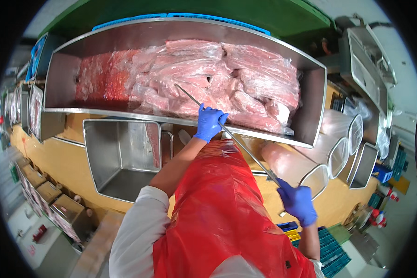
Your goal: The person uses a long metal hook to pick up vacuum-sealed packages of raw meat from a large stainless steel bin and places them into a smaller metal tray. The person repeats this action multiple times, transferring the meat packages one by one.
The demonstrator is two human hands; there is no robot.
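A long thin metal rod [245,145] runs slantwise across the front rim of a stainless steel trough [180,29]. My left hand [209,122], in a blue glove, is closed around the rod's middle, just above that rim. Lower right, my blue-gloved right hand [297,201] grips the near end. The rod's far tip lies over large pieces of pink meat [191,69] covered with clear plastic film; whether it touches them I cannot tell. Reddish liquid [114,80] shows at the trough's left end.
Left of my red apron [226,194] stands a deep steel bin [139,180]. Several plastic-lined tubs [314,180] stand to the right on the yellowish floor [60,158]. Teal crates [328,248] lie lower right. Cardboard boxes [66,206] line the left. People in red and white are far off right.
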